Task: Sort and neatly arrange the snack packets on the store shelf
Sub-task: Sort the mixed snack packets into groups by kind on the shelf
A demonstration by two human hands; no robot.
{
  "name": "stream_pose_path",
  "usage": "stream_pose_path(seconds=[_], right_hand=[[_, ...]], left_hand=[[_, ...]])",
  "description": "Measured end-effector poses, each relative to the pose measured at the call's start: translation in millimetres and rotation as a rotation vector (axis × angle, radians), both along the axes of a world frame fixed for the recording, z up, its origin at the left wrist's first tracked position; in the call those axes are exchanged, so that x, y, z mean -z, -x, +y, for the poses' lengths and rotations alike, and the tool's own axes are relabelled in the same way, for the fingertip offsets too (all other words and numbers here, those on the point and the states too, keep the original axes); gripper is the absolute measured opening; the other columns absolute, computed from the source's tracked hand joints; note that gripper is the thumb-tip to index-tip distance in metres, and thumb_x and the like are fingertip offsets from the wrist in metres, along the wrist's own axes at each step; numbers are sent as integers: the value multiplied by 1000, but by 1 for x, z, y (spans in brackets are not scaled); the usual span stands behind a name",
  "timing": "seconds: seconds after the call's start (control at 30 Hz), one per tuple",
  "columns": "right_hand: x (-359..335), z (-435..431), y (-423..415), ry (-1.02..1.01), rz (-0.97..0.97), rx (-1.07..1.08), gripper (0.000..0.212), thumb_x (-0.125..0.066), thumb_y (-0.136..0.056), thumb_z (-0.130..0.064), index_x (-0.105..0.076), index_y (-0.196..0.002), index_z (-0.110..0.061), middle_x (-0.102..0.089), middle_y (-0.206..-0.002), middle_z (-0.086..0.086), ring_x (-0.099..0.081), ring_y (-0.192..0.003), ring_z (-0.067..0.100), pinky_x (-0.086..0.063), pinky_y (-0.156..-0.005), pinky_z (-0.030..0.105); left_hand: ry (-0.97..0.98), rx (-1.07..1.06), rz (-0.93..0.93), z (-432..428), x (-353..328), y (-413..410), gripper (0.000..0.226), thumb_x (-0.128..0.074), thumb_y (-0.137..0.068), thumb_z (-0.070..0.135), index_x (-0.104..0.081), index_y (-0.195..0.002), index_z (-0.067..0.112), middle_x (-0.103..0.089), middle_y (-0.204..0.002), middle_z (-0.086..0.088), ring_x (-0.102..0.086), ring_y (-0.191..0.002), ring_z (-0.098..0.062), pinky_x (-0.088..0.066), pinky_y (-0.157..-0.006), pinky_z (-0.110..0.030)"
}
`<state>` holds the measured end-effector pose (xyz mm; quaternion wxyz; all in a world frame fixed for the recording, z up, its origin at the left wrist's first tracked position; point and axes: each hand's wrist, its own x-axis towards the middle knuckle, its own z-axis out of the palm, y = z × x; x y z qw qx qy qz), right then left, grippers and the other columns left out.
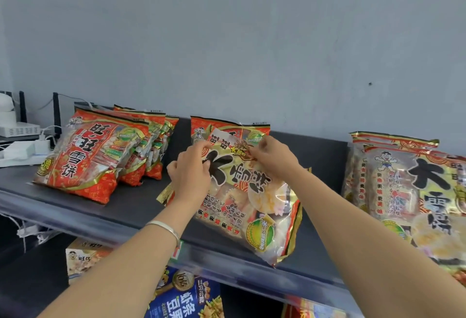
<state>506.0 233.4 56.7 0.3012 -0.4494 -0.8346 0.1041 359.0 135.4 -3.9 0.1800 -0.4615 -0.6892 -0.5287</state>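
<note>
Large gold rice-cracker packet (252, 204): centre of dark shelf (126, 206), lying tilted, lower end reaching the front lip toward 5 o'clock.
- Gripped at its upper end by both hands.
- Left hand (189, 176) at 10 o'clock of the packet, fingers curled onto the upper-left edge.
- Right hand (272, 159) at 12 o'clock, fingertips pinching the top seam.
- Silver bracelet (166, 228) on left wrist.

Red packet (201, 126): directly behind at 12 o'clock, standing against the wall, mostly covered by the held packet and the hands.

Row of red rice-cracker packets (85, 156): at 9 o'clock, leaning one behind another; only the front one fully legible.

Stack of large gold packets (408, 191): at 3 o'clock, cut off by the frame edge.

Lower shelf: blue snack packet (186, 297) and carton (80, 254) at 7 o'clock, partly hidden by the left forearm and the frame bottom.

White devices (17, 128): far 9 o'clock, type unclear.

Small print throughout too blurred to read.
</note>
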Motion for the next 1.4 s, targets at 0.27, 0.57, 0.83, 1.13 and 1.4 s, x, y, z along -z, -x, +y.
stream_pose_path(seconds=[0.27, 0.57, 0.83, 1.13, 1.4], right_hand=[[-10, -12, -72, -178, 295, 173, 18, -39, -100, -38, -44, -101, -20, -64, -92, 3, -63, -80, 26, -49, -66, 36], [-6, -1, -226, -43, 830, 412, 21, -38, -101, -36, -45, -106, -16, -60, -90, 0, -61, -86, 25, -51, -80, 46], [56, -2, -315, -14, 828, 533, 50, -45, -96, -44, -30, -138, -22, -54, -129, 3, -55, -114, 30, -40, -97, 47], [89, 6, -345, -128, 594, 466, 66, -57, -93, -30, -23, -149, -24, -29, -147, 8, -41, -127, 30, -43, -100, 46], [96, 2, -353, -73, 200, 436, 58, -38, -101, -36, -13, -152, -22, -10, -159, 6, -34, -132, 38, -39, -102, 48]], left_hand=[[-123, 44, -186, 32, -19, -72, 70, -63, -86, 34, -26, -145, 28, -28, -150, -9, -23, -139, -27, -23, -108, -56], [-89, 772, -558, 56, -20, -222, 95, -69, -82, 33, -2, -150, 33, -10, -155, -4, -19, -142, -20, -20, -111, -37], [49, 818, -212, 78, 11, -313, 93, -65, -87, 14, 2, -148, 35, -9, -153, -3, -15, -142, -15, -14, -106, -23], [343, 686, 40, 88, 50, -339, 103, -68, -80, 45, 13, -144, 46, 29, -153, 4, 18, -144, -18, -6, -116, -38], [418, 440, 81, 70, 48, -350, 82, -59, -87, 46, -4, -148, 39, 5, -157, -7, -9, -144, -31, -25, -111, -48]])
